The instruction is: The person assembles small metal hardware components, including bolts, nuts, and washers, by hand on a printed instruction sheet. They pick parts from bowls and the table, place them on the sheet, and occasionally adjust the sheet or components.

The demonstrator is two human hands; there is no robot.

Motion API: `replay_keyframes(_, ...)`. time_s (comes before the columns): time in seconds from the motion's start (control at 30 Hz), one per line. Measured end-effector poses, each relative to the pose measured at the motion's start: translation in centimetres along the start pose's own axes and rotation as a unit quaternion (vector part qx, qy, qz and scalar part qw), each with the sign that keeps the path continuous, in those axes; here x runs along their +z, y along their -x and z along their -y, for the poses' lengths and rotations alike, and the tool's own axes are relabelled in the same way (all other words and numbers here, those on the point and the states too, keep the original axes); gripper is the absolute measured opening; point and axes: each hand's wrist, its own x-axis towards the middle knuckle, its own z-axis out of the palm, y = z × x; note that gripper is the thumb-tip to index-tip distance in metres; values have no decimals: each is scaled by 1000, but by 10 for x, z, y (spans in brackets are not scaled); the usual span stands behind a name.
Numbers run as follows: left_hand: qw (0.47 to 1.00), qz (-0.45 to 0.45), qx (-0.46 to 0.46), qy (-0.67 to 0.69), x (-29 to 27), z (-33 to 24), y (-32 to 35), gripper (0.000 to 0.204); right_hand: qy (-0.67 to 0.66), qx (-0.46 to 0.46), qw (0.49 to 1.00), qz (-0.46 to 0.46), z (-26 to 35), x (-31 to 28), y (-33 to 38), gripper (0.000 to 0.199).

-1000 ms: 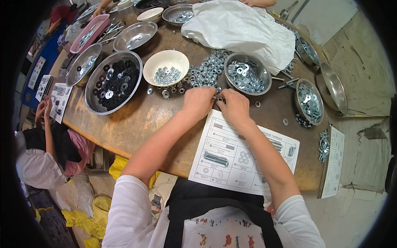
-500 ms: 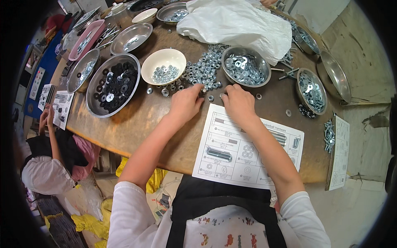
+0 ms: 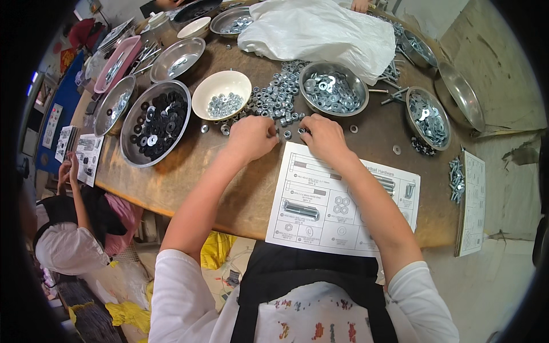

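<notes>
A loose pile of silvery nuts [image 3: 278,94] lies on the table in front of both hands. My left hand [image 3: 254,137] is at the pile's near edge with its fingers curled in; what they hold, if anything, is hidden. Beside it, my right hand [image 3: 325,136] pinches a nut [image 3: 301,131] between thumb and forefinger. Between the two hands another nut [image 3: 287,135] lies loose. A printed sheet with hardware drawings [image 3: 357,231] lies under my right forearm. Several bolts [image 3: 301,210] rest side by side on it, and more bolts [image 3: 386,183] show past my forearm.
Around the pile stand a cream bowl of small nuts [image 3: 245,91], a steel bowl of washers [image 3: 361,106] and a bowl of black washers [image 3: 184,131]. A white plastic sack [image 3: 320,31] lies behind. Farther right is another hardware bowl [image 3: 447,128]. A co-worker [image 3: 71,240] sits left.
My left hand has turned, its fingers curling inward. My right hand has shifted slightly left, and a nut now shows at its fingertips. The whole view has moved a little.
</notes>
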Motion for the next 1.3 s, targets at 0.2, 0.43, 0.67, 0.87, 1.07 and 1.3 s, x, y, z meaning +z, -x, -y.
replay_keyframes(0.2,992,-111,46,42,38,8,2,16,-10,-27,999,-22,0,-5,2,18)
replay_keyframes(0.43,986,-63,146,48,41,6,-6,33,-115,31,990,-71,17,-78,80,21)
replay_keyframes(0.67,988,-86,125,28,45,4,-13,23,-35,-14,999,22,10,-68,174,20)
replay_keyframes(0.87,964,-85,157,197,22,-36,18,23,-28,-8,1000,-10,11,-56,180,22)
replay_keyframes(1.07,934,39,338,112,56,-114,87,26,-107,80,991,-27,10,-69,195,29)
replay_keyframes(1.3,950,24,307,57,67,-126,99,38,-100,96,989,41,17,-76,207,45)
